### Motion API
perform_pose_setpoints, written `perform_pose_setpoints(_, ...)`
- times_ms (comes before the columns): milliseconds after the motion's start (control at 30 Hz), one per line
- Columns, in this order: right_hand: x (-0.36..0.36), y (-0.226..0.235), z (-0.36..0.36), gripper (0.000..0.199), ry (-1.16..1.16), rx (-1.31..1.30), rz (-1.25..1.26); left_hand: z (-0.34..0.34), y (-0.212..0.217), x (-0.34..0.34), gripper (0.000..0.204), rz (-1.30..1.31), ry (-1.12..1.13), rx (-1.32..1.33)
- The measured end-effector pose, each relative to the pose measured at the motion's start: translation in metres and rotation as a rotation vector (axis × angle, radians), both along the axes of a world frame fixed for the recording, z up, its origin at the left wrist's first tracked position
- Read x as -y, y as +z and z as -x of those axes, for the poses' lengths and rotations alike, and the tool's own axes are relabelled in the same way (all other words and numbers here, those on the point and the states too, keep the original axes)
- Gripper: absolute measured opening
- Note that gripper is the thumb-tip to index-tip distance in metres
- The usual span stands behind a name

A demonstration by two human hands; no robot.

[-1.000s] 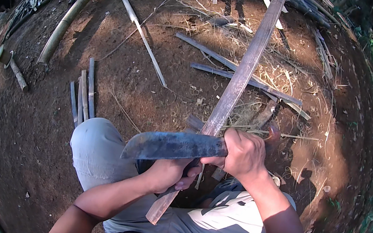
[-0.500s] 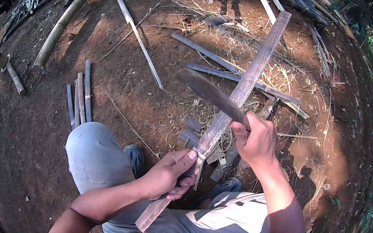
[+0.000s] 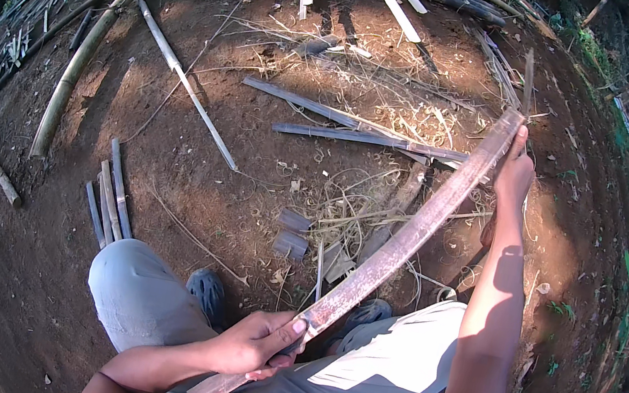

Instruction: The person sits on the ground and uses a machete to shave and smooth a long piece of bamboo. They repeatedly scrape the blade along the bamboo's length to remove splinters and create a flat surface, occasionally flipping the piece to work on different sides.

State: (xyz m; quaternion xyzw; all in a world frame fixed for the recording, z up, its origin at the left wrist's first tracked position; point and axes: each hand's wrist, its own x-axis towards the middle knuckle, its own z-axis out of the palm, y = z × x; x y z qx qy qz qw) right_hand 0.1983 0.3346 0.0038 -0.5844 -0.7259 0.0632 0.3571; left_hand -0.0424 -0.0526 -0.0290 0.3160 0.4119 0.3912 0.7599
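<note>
Long bamboo strip (image 3: 408,238) gripped near low end by left hand (image 3: 255,344). Right hand (image 3: 516,171) stretched to far tip; knife hidden. Shaving step judged; next stroke needs steady grip.

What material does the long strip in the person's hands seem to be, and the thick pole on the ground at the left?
The long strip looks like split bamboo: pale, matte, fibrous, slightly bowed. The left hand grips its near end; the right hand is at its far end. The thick pole looks like whole bamboo, greenish-tan, smooth, round.
</note>
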Motion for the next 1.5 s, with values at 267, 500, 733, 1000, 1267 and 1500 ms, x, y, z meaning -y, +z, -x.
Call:
perform_pose_setpoints(267, 0.027, -0.005, -0.01, 0.07, -0.085, -0.559, 0.57, 0.009, 0.004, -0.017, 0.04, 0.056, 0.194, 0.115)
perform_pose_setpoints(500, 0.065, -0.014, 0.009, 0.071, 0.387, -0.259, 0.068, -0.001, -0.002, -0.037, 0.04, 0.104, 0.27, 0.144)
perform_pose_setpoints(733, 0.159, -0.004, 0.072, 0.068, 0.879, 0.328, 0.035, -0.004, 0.011, -0.042, 0.035, 0.123, 0.322, -0.064)
perform_pose_setpoints(1000, 0.197, -0.015, 0.094, 0.068, 1.021, 0.362, -0.196, 0.003, 0.003, -0.029, 0.04, 0.186, 0.292, -0.037)
perform_pose_setpoints(1267, 0.208, -0.022, 0.102, 0.068, 1.098, 0.344, -0.102, 0.013, -0.023, -0.021, 0.03, 0.186, 0.228, 0.037)
perform_pose_setpoints(1500, 0.147, -0.022, 0.096, 0.065, 0.807, 0.313, -0.096, 0.016, 0.006, -0.024, 0.017, 0.043, 0.315, 0.084)
